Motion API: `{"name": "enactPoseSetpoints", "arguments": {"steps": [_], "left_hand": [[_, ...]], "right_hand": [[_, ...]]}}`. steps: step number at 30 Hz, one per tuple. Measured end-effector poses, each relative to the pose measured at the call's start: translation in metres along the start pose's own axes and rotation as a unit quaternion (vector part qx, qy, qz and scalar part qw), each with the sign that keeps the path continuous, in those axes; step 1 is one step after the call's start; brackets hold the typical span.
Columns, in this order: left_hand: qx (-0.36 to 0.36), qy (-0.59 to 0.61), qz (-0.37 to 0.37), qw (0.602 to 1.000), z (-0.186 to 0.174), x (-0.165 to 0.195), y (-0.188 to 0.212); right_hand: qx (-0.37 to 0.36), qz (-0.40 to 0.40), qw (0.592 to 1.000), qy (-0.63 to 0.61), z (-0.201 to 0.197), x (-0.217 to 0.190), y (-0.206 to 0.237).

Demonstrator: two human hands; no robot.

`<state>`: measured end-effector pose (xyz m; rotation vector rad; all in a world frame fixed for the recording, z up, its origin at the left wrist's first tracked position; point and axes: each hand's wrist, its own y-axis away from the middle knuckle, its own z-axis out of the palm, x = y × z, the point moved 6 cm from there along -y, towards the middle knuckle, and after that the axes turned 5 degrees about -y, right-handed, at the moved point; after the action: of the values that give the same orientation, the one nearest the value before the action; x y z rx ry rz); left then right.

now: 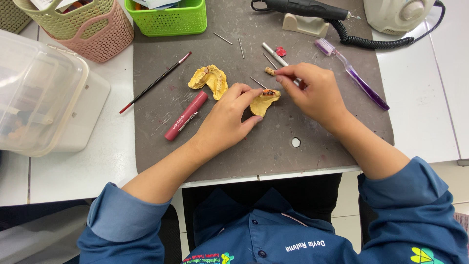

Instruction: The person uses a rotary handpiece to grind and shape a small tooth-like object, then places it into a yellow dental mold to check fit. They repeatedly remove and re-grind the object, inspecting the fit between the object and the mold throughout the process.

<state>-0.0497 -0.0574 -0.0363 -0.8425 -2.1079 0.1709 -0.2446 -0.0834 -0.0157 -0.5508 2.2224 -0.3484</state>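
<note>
Blue sleeves nearest; ahead, left hand (227,120) pinching yellow dental cast (264,101) on grey mat (273,146), right hand (315,93) closed on slim tool, tip hidden behind fingers. Best handled by pressing cast flat against mat, working in short light strokes at its small orange-dark insert. Count: casts 2, second cast (210,79) just left; red pen (186,116) 1; brush (155,82) 1; purple toothbrush (351,73) 1; baskets 3.

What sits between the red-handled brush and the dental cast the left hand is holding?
In the head view: a second yellow dental cast and a pink marker pen lie on the grey mat between brush and held cast.
</note>
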Motion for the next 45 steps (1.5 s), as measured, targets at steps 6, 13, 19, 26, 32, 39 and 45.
{"name": "enactPoseSetpoints", "arguments": {"steps": [6, 13, 19, 26, 32, 39, 45], "left_hand": [[-0.019, -0.016, -0.01, 1.0, -0.001, -0.004, -0.001], [-0.029, -0.028, -0.013, 0.999, -0.001, -0.001, 0.002], [-0.039, -0.028, -0.019, 0.999, 0.003, 0.003, 0.003], [-0.024, -0.028, -0.005, 0.999, 0.0, 0.005, 0.005], [-0.028, -0.022, -0.006, 0.999, 0.002, 0.0, 0.004], [-0.012, -0.005, -0.023, 1.0, 0.006, -0.009, 0.004], [0.027, -0.01, -0.019, 0.999, 0.001, -0.013, 0.006]], "right_hand": [[0.02, 0.027, 0.99, 0.139, -0.005, 0.016, -0.012], [-0.034, -0.192, 0.965, 0.177, 0.011, -0.01, -0.018], [-0.045, -0.039, 0.998, -0.017, -0.006, 0.0, -0.013], [-0.115, 0.133, 0.939, -0.297, 0.0, 0.005, 0.001], [-0.117, -0.006, 0.99, -0.084, 0.005, -0.012, 0.001], [-0.085, -0.126, 0.988, 0.002, 0.007, -0.037, -0.002], [-0.308, -0.049, 0.95, -0.015, 0.018, -0.035, 0.015]]}}
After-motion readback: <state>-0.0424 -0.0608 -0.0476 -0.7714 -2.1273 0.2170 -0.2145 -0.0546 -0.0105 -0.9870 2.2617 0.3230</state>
